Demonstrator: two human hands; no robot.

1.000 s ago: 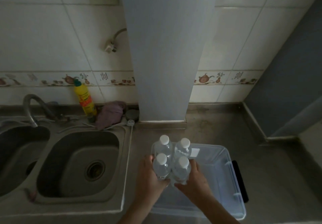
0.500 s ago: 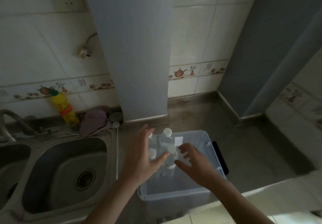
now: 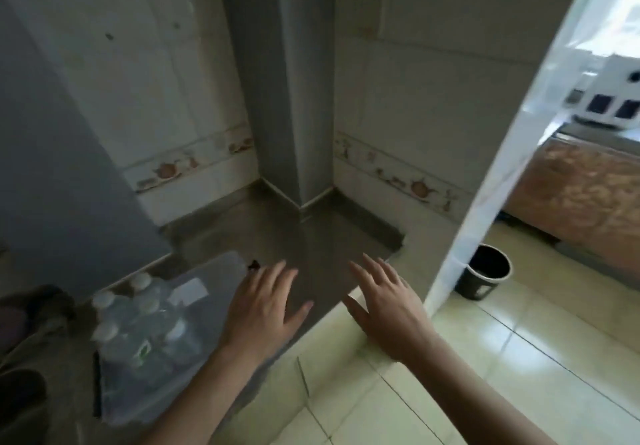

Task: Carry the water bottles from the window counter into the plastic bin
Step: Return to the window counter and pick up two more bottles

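Water bottles (image 3: 138,320) stand upright, white caps up, clustered inside the clear plastic bin (image 3: 221,264) at near left on the grey surface (image 3: 311,236); at least five caps show, blurred. Head view: left hand (image 3: 265,309) hovers just right of the bin, fingers spread, holding nothing. Right hand (image 3: 388,306) also spread and empty, over the surface's near edge. Judgement: this load is delivered. No window counter or further bottles in view, so what remains cannot be told.

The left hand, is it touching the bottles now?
Apart. The head view shows the left hand open over the counter, with a gap of clear bin between it and the bottles.
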